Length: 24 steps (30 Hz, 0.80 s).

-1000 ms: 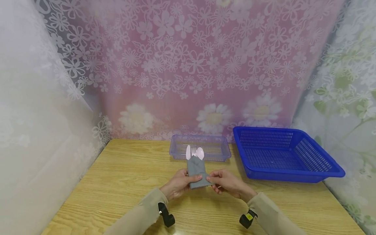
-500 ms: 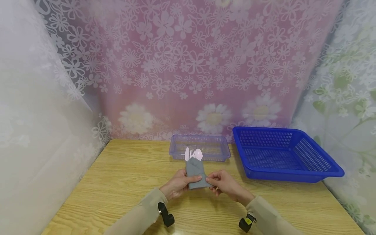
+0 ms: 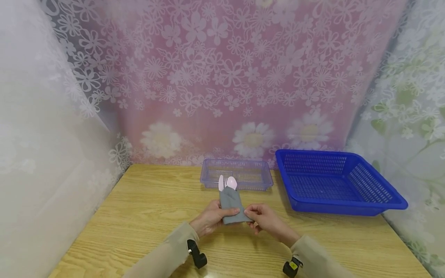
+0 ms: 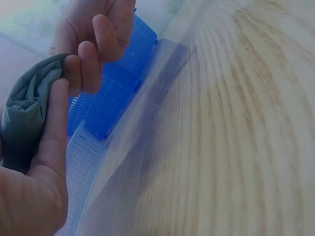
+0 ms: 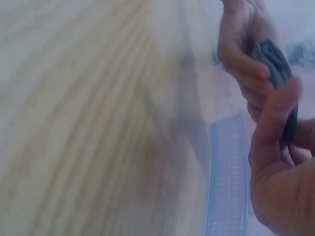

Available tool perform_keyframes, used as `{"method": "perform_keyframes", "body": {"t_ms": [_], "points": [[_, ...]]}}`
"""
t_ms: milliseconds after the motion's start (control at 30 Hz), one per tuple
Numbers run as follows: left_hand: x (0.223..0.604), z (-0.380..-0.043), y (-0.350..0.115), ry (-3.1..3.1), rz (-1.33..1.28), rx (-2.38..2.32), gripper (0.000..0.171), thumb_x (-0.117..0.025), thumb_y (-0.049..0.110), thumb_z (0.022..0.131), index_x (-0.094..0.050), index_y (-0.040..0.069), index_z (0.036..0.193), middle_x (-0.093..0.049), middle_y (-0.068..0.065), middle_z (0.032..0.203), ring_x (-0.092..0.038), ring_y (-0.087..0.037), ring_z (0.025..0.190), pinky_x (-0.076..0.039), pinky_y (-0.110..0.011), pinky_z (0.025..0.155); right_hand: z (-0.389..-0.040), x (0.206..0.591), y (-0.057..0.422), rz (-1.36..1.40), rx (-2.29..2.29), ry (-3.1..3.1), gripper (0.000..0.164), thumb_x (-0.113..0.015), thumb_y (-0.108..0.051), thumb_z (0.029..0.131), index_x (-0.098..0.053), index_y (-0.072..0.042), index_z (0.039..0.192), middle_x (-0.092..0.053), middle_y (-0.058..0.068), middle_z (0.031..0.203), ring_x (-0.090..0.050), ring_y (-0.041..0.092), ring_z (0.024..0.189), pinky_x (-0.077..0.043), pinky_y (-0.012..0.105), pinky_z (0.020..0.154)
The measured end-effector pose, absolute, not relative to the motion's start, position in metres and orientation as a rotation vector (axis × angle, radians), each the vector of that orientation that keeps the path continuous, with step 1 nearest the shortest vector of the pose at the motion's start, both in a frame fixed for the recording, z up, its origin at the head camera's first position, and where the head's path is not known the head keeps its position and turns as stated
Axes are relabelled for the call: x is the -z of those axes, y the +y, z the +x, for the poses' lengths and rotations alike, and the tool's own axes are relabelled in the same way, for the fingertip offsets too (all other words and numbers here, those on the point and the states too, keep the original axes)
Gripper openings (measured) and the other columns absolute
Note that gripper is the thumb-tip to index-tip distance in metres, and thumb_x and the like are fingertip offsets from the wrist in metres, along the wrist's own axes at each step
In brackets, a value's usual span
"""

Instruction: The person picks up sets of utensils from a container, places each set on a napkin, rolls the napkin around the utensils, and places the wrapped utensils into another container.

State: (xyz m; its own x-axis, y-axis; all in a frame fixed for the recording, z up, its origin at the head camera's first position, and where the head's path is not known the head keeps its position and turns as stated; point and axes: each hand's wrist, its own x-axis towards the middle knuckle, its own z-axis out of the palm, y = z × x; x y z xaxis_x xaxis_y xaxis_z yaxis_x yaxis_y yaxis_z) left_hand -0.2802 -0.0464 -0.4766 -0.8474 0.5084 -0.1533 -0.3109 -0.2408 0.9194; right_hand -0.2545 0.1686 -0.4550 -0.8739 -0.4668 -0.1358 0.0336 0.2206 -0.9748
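A folded grey-green cloth napkin is held up over the table, wrapped round a pale pink knife, fork and spoon. Only their upper ends stick out of its far end; the handles are hidden in the cloth. My left hand grips the napkin from the left, thumb across its front. At the lower right, my right hand pinches a corner of the cloth between thumb and finger. The left wrist view shows the napkin's bunched lower end lying against the left fingers.
Behind the hands, a clear purplish plastic basket stands near the back of the wood-grain table. To its right is a larger blue plastic basket. Flowered curtains hang round the back and sides.
The napkin with its cutlery has tipped slightly to the left and lower, and the fork shows less beside the spoon. Both hands keep their hold; the right hand has shifted slightly.
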Motion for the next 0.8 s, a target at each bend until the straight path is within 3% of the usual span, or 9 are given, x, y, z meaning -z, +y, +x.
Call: {"method": "perform_keyframes", "body": {"t_ms": [300, 567, 800], "points": [[0.475, -0.283, -0.043, 1.551, 0.215, -2.168, 0.058, -0.070, 0.011, 0.091, -0.042, -0.006, 0.139, -0.061, -0.021, 0.119, -0.069, -0.027, 0.102, -0.058, -0.039, 0.088, -0.246, 0.466, 0.149, -0.368, 1.733, 2.476, 0.026, -0.046, -0.018, 0.105, -0.062, 0.000, 0.094, -0.048, 0.007, 0.064, -0.039, 0.006, 0.043, -0.037, 0.021, 0.038], [0.466, -0.285, -0.034, 1.563, 0.180, -2.248, 0.059, -0.071, 0.011, 0.091, -0.042, -0.007, 0.139, -0.061, -0.021, 0.120, -0.069, -0.023, 0.100, -0.059, -0.037, 0.084, -0.249, 0.471, 0.132, -0.298, 1.758, 2.756, 0.022, -0.043, -0.012, 0.106, -0.063, -0.004, 0.102, -0.055, 0.019, 0.073, -0.042, 0.006, 0.046, -0.037, 0.019, 0.041], [0.464, -0.285, -0.028, 1.602, 0.127, -2.280, 0.058, -0.072, 0.013, 0.090, -0.045, -0.008, 0.137, -0.062, -0.021, 0.120, -0.070, -0.022, 0.097, -0.060, -0.033, 0.079, -0.252, 0.472, 0.129, -0.336, 1.659, 2.987, 0.015, -0.047, -0.010, 0.104, -0.060, -0.003, 0.108, -0.054, 0.007, 0.072, -0.041, 0.005, 0.055, -0.037, 0.022, 0.049]]}}
